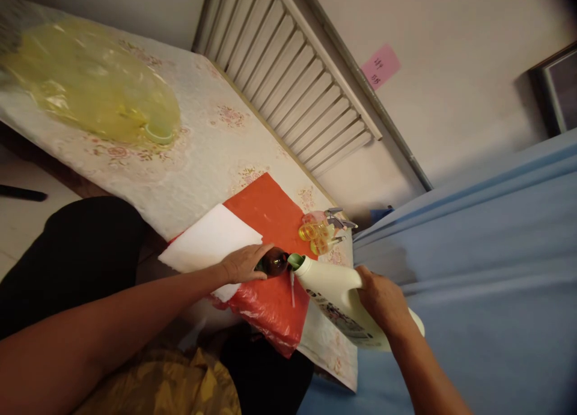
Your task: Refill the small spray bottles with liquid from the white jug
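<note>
- Left hand point(243, 263): grip around dark bottle point(276, 263), over red sheet point(269, 208).
- Right hand point(382, 298): grip closed on handle of pale jug point(331, 278), farther from bottle.
- Jug's long axis slants toward bottle, mouth just beside its neck.

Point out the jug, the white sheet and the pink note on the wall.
jug point(337, 286), head view, on its body
white sheet point(207, 238), head view, on its upper face
pink note point(381, 66), head view, near its middle
</note>
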The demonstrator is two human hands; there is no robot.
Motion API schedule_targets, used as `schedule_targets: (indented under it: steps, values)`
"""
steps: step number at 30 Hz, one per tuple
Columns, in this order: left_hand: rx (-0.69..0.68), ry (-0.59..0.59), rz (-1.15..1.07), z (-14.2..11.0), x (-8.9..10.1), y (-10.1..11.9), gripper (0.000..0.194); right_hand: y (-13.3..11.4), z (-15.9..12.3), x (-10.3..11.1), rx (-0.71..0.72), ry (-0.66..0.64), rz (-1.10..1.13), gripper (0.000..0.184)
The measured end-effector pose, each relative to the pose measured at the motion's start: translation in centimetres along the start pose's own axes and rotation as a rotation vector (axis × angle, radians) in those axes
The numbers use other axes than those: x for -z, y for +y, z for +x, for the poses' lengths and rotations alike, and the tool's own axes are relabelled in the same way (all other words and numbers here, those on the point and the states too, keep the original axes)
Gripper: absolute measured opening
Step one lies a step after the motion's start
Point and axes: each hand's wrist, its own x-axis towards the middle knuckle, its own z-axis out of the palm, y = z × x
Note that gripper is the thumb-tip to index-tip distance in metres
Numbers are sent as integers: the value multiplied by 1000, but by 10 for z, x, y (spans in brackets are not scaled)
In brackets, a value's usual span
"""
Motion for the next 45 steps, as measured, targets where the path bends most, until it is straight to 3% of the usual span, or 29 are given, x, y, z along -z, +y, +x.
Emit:
schedule_targets:
  steps: [45]
  values:
    - [-39, 0, 19, 1, -1, -1, 89, -3, -1, 12, 21, -3, -61, 28]
